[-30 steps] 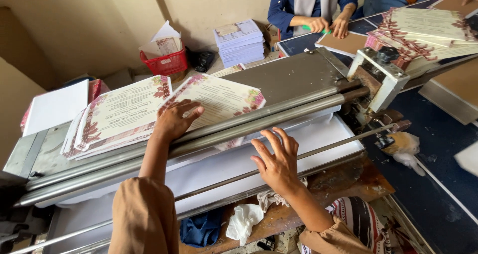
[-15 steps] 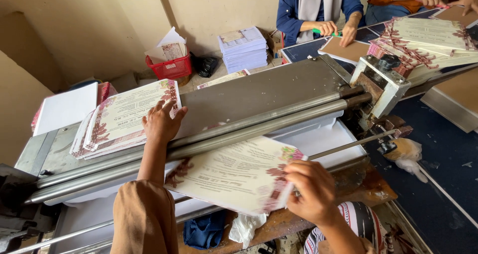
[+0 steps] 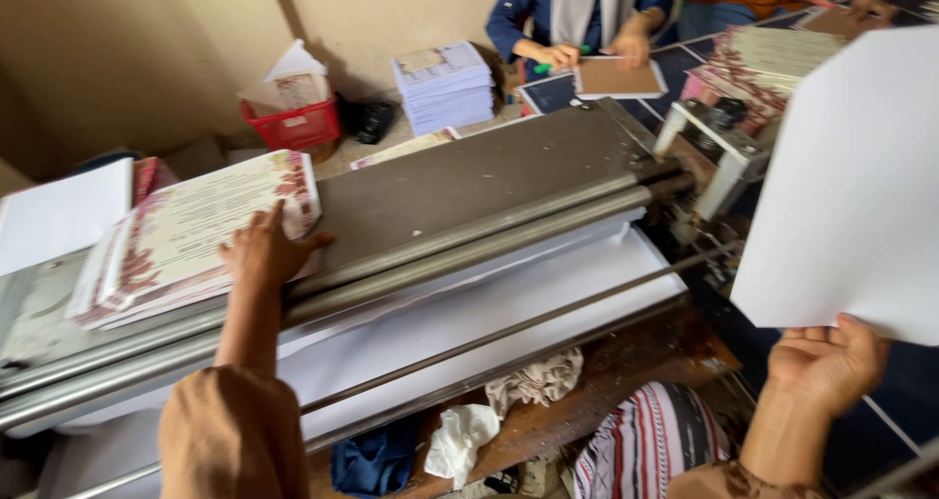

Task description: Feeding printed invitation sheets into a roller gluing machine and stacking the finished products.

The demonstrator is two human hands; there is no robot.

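From the head view, we are seeing our right hand (image 3: 827,362) lifting a white sheet (image 3: 861,186) up and off to the right, its blank side facing us. Half a second ago that same hand was drawing a printed sheet out across the white tray below the rollers; a second ago both hands were lying flat on the machine. So one sheet is now leaving the roller machine (image 3: 469,181) and travelling towards the right side, where a printed stack (image 3: 773,59) is sitting beyond the machine's end bracket. The right fingers are curling around the sheet's lower edge, gripping it.

Our left hand (image 3: 264,249) is staying where it was, spread open and pressing on the near corner of the stack of floral-bordered printed sheets (image 3: 186,235) lying on the grey feed plate. That stack is looking unchanged in place.

Much is escaping us here. The lifted sheet is blurring and running off the right edge, and it is covering part of the far table. We are not seeing its printed face. The co-worker's hands (image 3: 587,54) at the top are resting by a brown board (image 3: 616,76), the figure above them being cut off. The rags (image 3: 533,382) under the tray are lying in shadow.
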